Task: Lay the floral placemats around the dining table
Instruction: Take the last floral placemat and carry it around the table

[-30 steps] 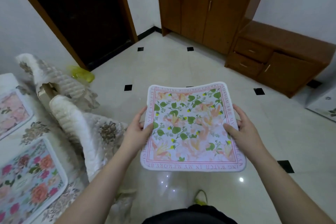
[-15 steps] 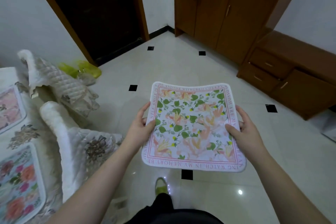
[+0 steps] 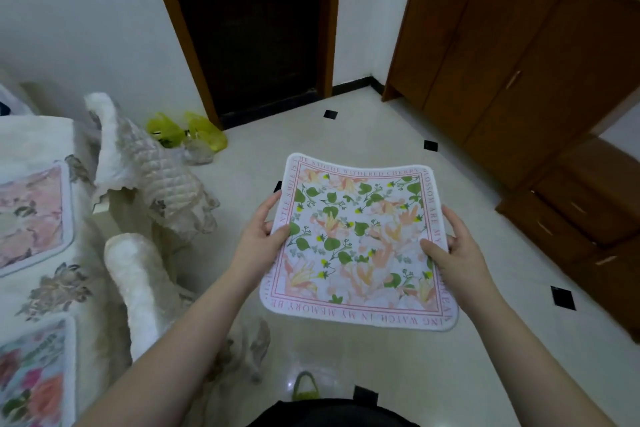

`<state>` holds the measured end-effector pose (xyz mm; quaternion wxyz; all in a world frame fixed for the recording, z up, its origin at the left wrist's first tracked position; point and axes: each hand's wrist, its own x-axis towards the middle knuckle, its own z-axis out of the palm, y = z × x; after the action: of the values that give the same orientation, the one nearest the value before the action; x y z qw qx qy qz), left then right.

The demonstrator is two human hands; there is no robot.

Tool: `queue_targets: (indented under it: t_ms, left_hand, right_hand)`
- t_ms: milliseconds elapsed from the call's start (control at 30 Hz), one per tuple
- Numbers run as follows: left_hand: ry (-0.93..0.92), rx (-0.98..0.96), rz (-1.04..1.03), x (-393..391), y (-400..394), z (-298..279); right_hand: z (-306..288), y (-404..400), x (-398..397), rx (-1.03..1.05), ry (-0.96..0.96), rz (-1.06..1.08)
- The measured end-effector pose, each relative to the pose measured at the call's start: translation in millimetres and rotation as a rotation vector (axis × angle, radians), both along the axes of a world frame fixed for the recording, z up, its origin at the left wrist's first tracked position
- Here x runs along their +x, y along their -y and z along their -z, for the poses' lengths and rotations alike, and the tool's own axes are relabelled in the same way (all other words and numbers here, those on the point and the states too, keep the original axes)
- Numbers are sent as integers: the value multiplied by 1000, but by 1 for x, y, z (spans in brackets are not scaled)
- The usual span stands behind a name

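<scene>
While held flat above floor, floral placemat (image 3: 356,243) pinched at side edges: left hand (image 3: 258,243), right hand (image 3: 457,255).

Both bare forearms reach forward from the bottom corners of the view, converging toward the middle. Left hand (image 3: 258,242) at the left edge of the square white fabric placemat printed with green leaves and peach flowers (image 3: 360,243), thumb lying on top of the cloth near its border, fingers curled underneath and mostly hidden. Right hand (image 3: 455,255) at the opposite edge, thumb pressed flat on the printed face, fingers wrapped below the rim with their tips showing past the edge. Wrists roughly level, palms turned inward toward each other. Placemat held flat between the two grips, clear of any surface.
</scene>
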<state>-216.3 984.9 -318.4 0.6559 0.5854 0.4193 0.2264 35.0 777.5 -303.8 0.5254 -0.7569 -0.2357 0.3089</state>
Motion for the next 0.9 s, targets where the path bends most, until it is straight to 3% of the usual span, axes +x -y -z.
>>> queue_targets:
  t_ms: [333, 900]
  left_hand:
    - [18, 1, -83, 13, -95, 0]
    - [-63, -3, -152, 183, -219, -9]
  right_hand:
    - [-2, -122, 32, -16, 51, -115]
    - [12, -263, 218, 17, -75, -176]
